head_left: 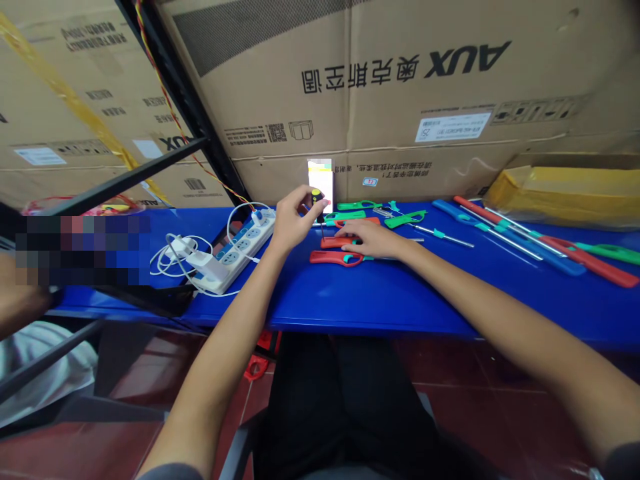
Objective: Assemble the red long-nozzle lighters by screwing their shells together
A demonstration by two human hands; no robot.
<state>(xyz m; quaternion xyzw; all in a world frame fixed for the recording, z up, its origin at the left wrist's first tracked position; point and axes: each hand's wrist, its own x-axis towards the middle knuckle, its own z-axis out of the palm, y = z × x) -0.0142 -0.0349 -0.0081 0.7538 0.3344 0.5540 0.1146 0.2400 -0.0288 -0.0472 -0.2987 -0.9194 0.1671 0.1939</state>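
My left hand point(299, 217) grips a screwdriver point(317, 196) by its yellow-and-black handle. The shaft points down, and its tip meets a red gas lighter point(330, 243) lying on the blue table. My right hand point(373, 239) holds that lighter down on the tabletop, its fingers curled over the body and hiding part of it. Just nearer to me lies a second red gas lighter point(333, 258) with a green trigger. Behind my hands are a red lighter part point(377, 221) and a green lighter point(350, 215). A lit phone point(323, 183) leans against the cardboard box.
A white power strip point(235, 257) with plugs and loose cables lies left of my hands. Blue and red long lighters point(520, 243) spread to the right, before a taped yellow-brown box point(565, 193). Large cardboard boxes point(380, 113) wall off the back. Another person's arm point(23, 293) shows at left.
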